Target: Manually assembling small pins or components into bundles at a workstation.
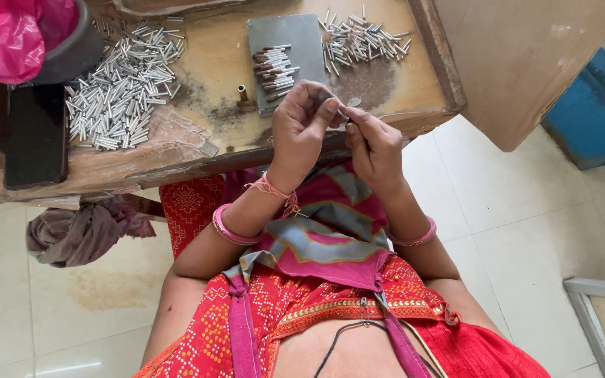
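My left hand (302, 129) and my right hand (376, 150) meet just in front of the wooden work table (197, 150), fingertips pinched together around a small silvery metal tube (351, 103). Both hands touch it; most of the piece is hidden by my fingers. Right behind my hands a grey metal plate (295, 38) lies on the table with a row of dark-tipped tubes (274, 70) on it. A short brass peg (242, 93) stands just left of the plate.
A large heap of silvery tubes (124, 87) lies on the table's left, a smaller heap (362, 38) at the back right. A black phone (35, 136), a pink bag (5, 35) and a dark bowl (78, 49) sit far left. A brown cloth (82, 231) hangs below.
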